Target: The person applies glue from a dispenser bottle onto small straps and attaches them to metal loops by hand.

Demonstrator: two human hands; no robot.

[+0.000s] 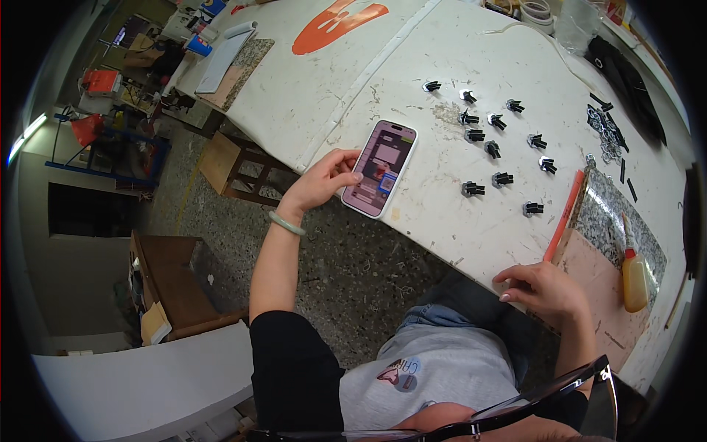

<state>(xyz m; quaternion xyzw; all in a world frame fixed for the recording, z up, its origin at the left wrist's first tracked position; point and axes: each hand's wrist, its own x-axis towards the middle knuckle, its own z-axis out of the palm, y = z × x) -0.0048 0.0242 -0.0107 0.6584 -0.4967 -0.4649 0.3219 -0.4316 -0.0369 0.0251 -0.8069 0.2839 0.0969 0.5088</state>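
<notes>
Phone lay at the table edge, my left hand clasped on it, thumb on the screen. My right hand rested curled, holding nothing, near the glue bottle.

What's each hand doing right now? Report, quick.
Left hand: closed around a phone, thumb on its screen.
Right hand: holds nothing, fingers curled, resting at the table edge.

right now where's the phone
In the head view the phone is in the left hand, over the white table's near edge, left of the small black parts.
</notes>
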